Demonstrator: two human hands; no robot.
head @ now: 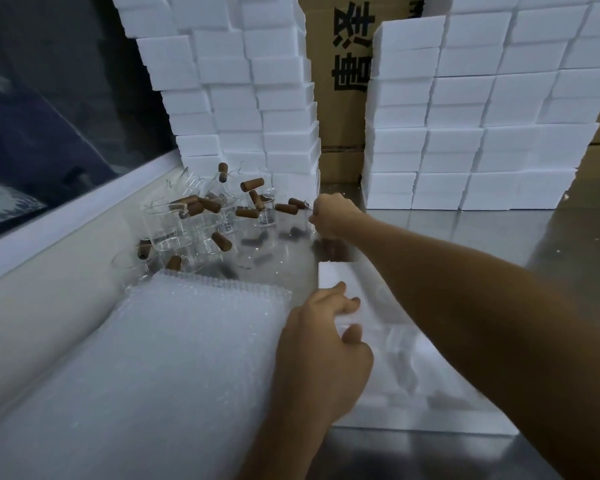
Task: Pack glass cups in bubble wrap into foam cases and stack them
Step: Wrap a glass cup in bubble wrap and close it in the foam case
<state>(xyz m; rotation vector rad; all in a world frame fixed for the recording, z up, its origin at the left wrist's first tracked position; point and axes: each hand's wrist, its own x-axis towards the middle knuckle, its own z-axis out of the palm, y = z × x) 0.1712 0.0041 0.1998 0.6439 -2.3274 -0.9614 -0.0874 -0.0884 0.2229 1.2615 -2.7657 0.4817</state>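
Foam cases [243, 98] already stand stacked in 2 tall walls at the back of the table [465, 244], so I judge much packing is done, though I cannot tell which of them hold cups. Plenty is left: a cluster of bare cups [201, 220] with brown handles crowds the far left of the table, none of them wrapped. My right hand [333, 214] reaches out to the cluster's right edge, its fingers curled at what looks like the nearest cup's handle; whether the grip has closed I cannot tell. My left hand [326, 344] lies with fingers extended on the open case [413, 386] in front of me, which looks unfilled. Bubble wrap [174, 341] is piled just left of that case, ready. This cup must yet be wrapped, cased and stacked.
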